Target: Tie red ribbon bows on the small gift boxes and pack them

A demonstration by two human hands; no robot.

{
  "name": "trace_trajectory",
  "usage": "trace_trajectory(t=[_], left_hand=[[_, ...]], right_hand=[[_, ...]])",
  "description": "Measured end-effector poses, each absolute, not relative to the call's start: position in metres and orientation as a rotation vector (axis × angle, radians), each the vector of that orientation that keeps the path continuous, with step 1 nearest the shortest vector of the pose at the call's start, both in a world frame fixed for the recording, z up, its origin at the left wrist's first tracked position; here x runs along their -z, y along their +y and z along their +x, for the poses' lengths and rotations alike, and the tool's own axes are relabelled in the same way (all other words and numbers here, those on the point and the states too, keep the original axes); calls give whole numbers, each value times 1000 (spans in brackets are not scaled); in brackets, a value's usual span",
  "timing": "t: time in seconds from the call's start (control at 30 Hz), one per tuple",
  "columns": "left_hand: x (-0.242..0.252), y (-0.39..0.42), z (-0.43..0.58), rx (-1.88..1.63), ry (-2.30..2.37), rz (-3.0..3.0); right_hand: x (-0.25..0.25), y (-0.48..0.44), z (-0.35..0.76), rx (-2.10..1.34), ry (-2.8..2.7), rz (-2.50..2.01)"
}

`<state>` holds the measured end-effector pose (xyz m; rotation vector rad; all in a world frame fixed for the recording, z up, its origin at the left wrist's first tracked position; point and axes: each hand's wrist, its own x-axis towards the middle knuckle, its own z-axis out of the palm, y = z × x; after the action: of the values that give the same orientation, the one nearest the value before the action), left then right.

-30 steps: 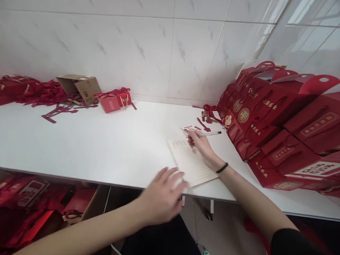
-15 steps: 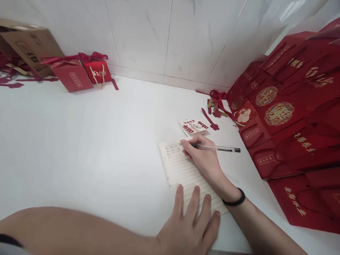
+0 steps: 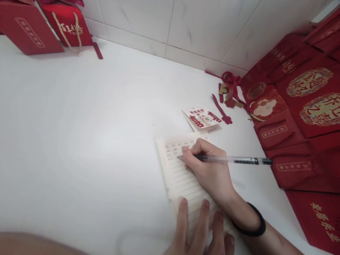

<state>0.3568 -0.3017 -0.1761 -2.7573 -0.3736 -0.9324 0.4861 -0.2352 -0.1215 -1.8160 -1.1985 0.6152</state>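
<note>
Pinching pen (image 3: 230, 159), right-hand fingers (image 3: 189, 156) near its tip.

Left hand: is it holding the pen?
No, the pen sits in the right hand, while the left hand lies flat on the lined notepaper's near end.

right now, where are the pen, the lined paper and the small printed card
pen (image 3: 236, 159), head view, clear barrel
lined paper (image 3: 179, 180), head view, bare ruled middle
small printed card (image 3: 202, 119), head view, printed face
</note>
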Motion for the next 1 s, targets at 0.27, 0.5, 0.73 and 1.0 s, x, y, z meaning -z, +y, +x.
trace_trajectory(t=[0.27,0.5,0.73,1.0], left_hand=[[176,-303,356,885,-352,-2762],[176,-302,358,925,-382,-2762],[175,-304,358,945,-401,-2747],[176,-305,358,921,-403,-2747]], right_hand=[[123,-235,486,-589,-1228,-1835],[121,-235,485,-597,-1168,-1839],[121,-235,487,-568,-1045,-1747],[123,-235,488,-558,-1152,-1794]])
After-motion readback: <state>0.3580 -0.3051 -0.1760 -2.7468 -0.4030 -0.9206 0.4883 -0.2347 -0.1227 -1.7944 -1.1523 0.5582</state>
